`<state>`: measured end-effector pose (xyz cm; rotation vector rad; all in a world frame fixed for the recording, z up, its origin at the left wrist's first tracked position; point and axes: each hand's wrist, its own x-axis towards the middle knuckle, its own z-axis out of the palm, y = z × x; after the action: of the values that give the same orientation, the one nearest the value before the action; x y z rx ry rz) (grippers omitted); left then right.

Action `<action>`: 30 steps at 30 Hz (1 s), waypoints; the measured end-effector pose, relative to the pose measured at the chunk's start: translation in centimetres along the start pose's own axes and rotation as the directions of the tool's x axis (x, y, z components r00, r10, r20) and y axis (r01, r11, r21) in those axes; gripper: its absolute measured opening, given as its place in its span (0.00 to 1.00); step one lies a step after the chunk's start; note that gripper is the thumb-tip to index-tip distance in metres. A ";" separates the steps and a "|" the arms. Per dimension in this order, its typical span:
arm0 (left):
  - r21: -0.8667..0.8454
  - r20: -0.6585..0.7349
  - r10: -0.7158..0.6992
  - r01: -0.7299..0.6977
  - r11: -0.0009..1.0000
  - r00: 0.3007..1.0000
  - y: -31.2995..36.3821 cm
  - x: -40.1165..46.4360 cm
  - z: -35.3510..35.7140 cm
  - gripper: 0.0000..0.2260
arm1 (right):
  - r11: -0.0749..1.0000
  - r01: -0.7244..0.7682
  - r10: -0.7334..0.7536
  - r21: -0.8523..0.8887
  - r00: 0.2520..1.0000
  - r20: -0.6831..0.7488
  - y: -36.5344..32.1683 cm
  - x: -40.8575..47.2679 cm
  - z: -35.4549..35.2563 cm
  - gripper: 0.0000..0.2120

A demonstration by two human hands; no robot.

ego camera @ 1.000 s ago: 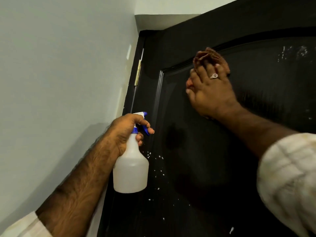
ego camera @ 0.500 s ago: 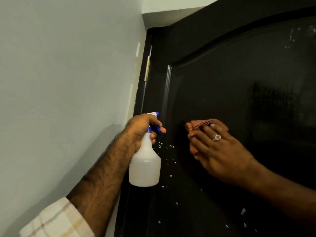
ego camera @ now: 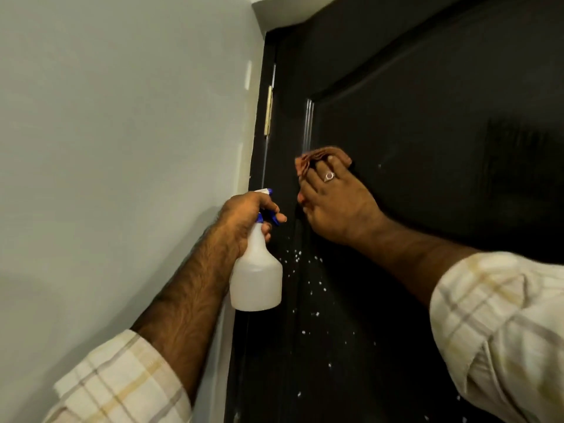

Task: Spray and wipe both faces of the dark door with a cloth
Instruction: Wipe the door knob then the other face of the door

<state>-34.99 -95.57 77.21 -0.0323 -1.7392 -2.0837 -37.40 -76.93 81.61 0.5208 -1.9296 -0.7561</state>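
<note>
Head view: wiping step in hand, right hand (ego camera: 335, 206) pressing cloth (ego camera: 317, 155) flat near dark door (ego camera: 427, 178) hinge edge, left hand (ego camera: 244, 215) gripping spray bottle (ego camera: 256, 279); droplets (ego camera: 305, 270) below likely want wiping next.

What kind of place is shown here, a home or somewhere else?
Probably indoors in a home, at a doorway, though little of it shows. A dark panelled door hangs on a brass hinge beside a plain painted wall, with a bit of ceiling above.
</note>
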 end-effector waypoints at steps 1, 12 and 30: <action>0.008 -0.018 -0.016 0.016 1.000 1.000 -1.1 -0.3 -0.4 0.13 | 0.999 0.039 -0.041 0.029 0.998 0.049 -1.7 -1.7 0.9 0.32; 0.048 -0.024 0.013 -0.012 0.999 1.000 -2.2 -2.2 -2.7 0.13 | 0.990 0.138 -0.138 -0.027 0.990 -0.018 -1.5 -2.6 -0.2 0.34; 0.098 -0.110 0.095 -0.085 0.992 0.989 -5.2 -1.9 -5.7 0.10 | 0.907 0.389 -0.420 0.163 0.869 0.261 -18.2 -9.1 7.1 0.31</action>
<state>-33.58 -99.69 70.63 0.0344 -1.7314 -1.9003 -38.94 -82.12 60.80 0.9468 -2.1699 -1.0499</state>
